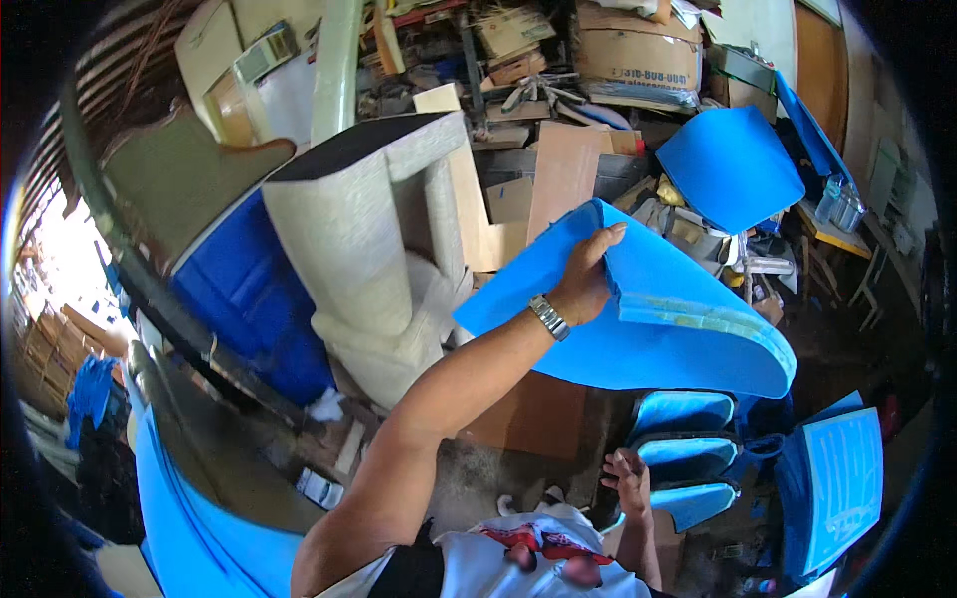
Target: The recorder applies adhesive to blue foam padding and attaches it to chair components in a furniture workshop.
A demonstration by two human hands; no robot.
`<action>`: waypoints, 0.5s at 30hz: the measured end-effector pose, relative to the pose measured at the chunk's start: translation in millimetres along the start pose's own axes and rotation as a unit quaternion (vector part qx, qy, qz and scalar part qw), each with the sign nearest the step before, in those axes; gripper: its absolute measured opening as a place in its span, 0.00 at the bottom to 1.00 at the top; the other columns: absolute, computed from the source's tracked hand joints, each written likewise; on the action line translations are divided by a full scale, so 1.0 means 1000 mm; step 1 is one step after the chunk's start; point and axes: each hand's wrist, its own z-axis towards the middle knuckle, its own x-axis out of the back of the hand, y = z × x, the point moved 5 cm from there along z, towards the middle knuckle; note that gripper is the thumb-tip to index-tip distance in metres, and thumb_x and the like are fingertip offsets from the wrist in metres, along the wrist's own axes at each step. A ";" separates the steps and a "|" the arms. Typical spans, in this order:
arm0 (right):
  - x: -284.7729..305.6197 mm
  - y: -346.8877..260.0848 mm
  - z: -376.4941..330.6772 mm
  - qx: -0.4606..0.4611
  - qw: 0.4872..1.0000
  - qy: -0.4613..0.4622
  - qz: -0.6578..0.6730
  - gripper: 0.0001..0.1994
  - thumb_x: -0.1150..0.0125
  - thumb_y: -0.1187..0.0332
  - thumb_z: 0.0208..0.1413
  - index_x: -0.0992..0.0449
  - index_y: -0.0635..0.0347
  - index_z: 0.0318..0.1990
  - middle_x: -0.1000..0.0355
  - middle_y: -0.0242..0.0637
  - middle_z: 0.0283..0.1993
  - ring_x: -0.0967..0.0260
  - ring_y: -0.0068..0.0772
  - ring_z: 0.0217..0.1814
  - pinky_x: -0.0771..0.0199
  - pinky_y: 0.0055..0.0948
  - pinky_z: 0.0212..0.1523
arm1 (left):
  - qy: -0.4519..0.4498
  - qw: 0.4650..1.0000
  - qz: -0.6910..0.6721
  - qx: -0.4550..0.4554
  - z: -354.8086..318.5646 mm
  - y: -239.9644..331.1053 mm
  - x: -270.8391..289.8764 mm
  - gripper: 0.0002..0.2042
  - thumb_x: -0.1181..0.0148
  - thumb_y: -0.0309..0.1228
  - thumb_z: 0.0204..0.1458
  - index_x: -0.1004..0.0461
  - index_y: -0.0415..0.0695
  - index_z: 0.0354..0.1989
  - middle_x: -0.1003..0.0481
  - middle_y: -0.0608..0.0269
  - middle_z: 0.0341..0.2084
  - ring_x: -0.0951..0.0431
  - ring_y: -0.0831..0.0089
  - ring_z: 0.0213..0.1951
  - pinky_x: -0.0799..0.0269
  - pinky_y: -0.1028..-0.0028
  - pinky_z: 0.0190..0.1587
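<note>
My left hand, with a metal watch on its wrist, is closed on a large blue foam sheet. The thumb lies over the top, and the sheet bends around the grip with its right part sagging. A pale, rough patch runs along part of its edge. Low down, near my body, my right hand is held up with its fingers loosely bent and apart, nothing visible in it. Just beside it are several blue padded pieces with dark edges, lined up one behind another.
A cream upholstered frame stands ahead left, by a blue upholstered panel. Another blue foam sheet lies far right. Blue foam pieces are stacked at the right. A large cardboard box and scrap wood fill the back.
</note>
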 end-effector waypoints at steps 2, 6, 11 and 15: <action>-0.012 -0.028 0.027 0.014 1.000 -0.012 -0.019 0.29 0.37 0.52 0.58 0.33 0.64 0.59 0.27 0.44 0.52 0.26 0.36 0.50 0.22 0.34 0.44 | 0.010 0.969 -0.202 0.143 0.038 -0.031 0.014 0.14 0.46 0.37 0.62 0.29 0.41 0.49 0.27 0.64 0.43 0.27 0.74 0.46 0.30 0.67 0.54; -0.011 -0.054 0.072 0.026 1.000 -0.007 -0.011 0.29 0.38 0.54 0.60 0.34 0.66 0.60 0.27 0.46 0.52 0.27 0.39 0.54 0.22 0.37 0.47 | -0.018 0.937 -0.285 0.200 0.105 -0.053 -0.003 0.19 0.40 0.44 0.56 0.30 0.45 0.50 0.26 0.59 0.43 0.26 0.66 0.48 0.27 0.63 0.54; 0.002 -0.052 0.099 0.004 0.997 0.070 -0.014 0.27 0.38 0.54 0.60 0.33 0.65 0.58 0.26 0.44 0.50 0.26 0.37 0.50 0.21 0.38 0.45 | -0.083 0.952 -0.257 0.141 0.201 -0.056 -0.001 0.19 0.42 0.43 0.56 0.29 0.43 0.48 0.26 0.60 0.44 0.25 0.66 0.46 0.27 0.63 0.51; 0.017 -0.034 0.113 -0.008 0.986 0.168 0.023 0.24 0.37 0.55 0.60 0.30 0.64 0.55 0.25 0.39 0.44 0.26 0.30 0.43 0.21 0.33 0.37 | -0.163 0.950 -0.231 0.131 0.275 -0.070 0.017 0.19 0.45 0.45 0.58 0.29 0.44 0.50 0.25 0.57 0.42 0.24 0.67 0.44 0.26 0.63 0.50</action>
